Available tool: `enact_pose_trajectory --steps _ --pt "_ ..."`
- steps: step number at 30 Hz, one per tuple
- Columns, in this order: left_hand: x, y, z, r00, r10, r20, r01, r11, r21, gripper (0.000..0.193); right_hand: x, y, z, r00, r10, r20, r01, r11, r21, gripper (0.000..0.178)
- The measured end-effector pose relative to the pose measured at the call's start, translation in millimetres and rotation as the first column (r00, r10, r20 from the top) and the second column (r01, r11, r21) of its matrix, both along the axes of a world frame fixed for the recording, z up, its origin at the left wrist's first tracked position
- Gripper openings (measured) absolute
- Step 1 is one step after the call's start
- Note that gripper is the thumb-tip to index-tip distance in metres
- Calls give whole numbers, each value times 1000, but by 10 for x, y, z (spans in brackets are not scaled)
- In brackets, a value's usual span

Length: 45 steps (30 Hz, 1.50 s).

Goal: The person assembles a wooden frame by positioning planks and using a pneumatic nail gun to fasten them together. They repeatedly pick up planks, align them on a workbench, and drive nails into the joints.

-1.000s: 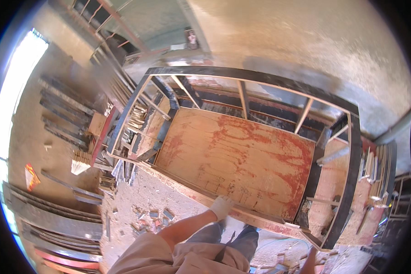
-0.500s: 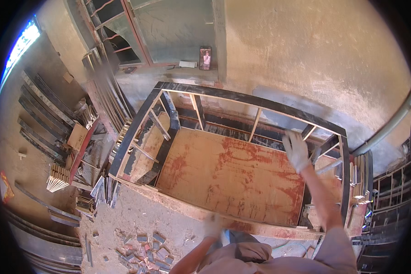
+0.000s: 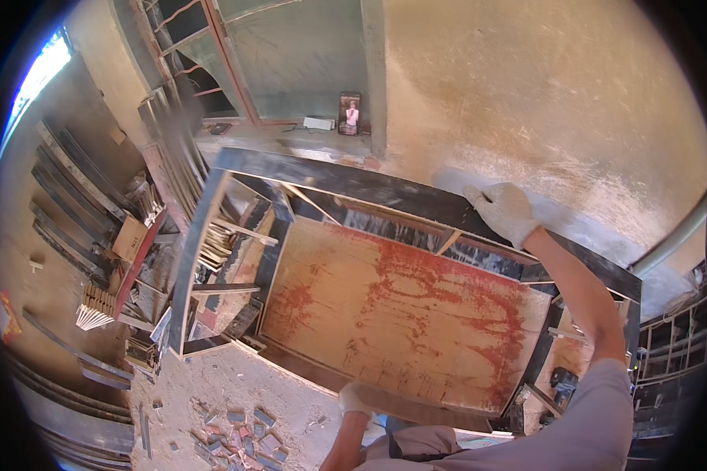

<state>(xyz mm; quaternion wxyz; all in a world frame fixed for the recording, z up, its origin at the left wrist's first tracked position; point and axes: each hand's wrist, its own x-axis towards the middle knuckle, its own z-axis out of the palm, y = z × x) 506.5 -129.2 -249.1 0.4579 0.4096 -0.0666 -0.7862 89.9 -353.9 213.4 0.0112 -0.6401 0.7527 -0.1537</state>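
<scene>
A large rectangular wooden frame [image 3: 330,177] with black outer faces and pale inner struts spans the work surface. My right hand [image 3: 503,212], in a whitish glove, is closed over its far black rail. Nearest me, my gloved left hand [image 3: 354,398] grips the frame's near edge, its fingers only partly visible. Within the frame's opening lies a tan board [image 3: 401,306] with red stains. The frame stands tilted above this board.
Offcut blocks [image 3: 243,436] lie scattered on the dusty floor at lower left. Long dark strips [image 3: 75,188] lean at far left, and thin slats [image 3: 98,304] are stacked nearby. A phone [image 3: 349,114] stands on the windowsill [image 3: 291,140]. A pipe [image 3: 675,228] runs along the right wall.
My right hand has moved up and onto the far rail, closing on it. The frame has tilted and shifted, its left end coming nearer me. My left hand has moved slightly down and left.
</scene>
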Motion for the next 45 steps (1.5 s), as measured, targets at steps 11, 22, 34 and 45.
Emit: enact_pose_trajectory --steps 11,22,34,45 --pt "-1185 -1713 3803 889 -172 -424 -188 709 -680 35 1314 1495 774 996 -70 -60 49 952 -302 57" --pt "471 280 2982 969 -96 -227 12 938 -347 24 2967 3850 -1065 998 -27 -56 -5 866 -500 29" --pt "1465 1151 512 953 -271 -134 300 901 314 55 1015 7897 -1626 -16 -911 412 954 -137 -266 65" --pt "689 456 -139 754 -628 193 656 697 -290 29 -574 5692 -2550 263 -443 857 959 220 -180 43"
